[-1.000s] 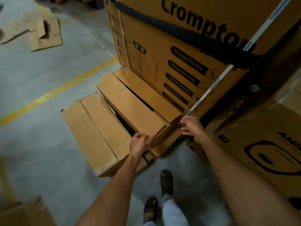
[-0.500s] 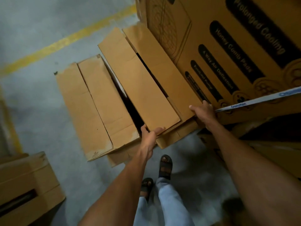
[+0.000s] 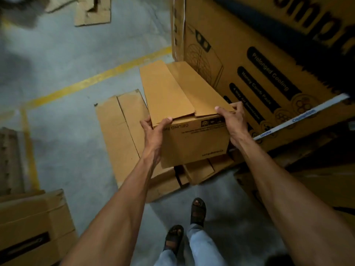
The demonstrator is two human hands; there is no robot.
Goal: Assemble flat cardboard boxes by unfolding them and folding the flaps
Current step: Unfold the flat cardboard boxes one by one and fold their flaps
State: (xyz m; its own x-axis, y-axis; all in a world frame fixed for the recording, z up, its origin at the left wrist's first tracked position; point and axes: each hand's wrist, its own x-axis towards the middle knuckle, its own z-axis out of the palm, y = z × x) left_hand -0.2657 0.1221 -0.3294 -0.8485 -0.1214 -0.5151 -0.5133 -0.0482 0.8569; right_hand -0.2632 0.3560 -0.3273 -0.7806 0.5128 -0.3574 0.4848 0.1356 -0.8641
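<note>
L hand (image 3: 153, 131), arm straight fwd: grip curled on the near-left corner of the plain brown rectangular cardboard box (image 3: 194, 141), thumb on its smooth top flap (image 3: 165, 93). Box sits mid-frame, w/ flattened brown cardboard sheets (image 3: 123, 131) at its 9 o'clock. R hand (image 3: 233, 121) at 3 o'clock: grip pinching the other flap's corner.

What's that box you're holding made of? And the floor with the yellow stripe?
The box looks like brown cardboard with a matte finish: it has folded flaps, creased edges and black print. The floor seems to be grey concrete, dull and smudged. Its yellow stripe looks painted on.
</note>
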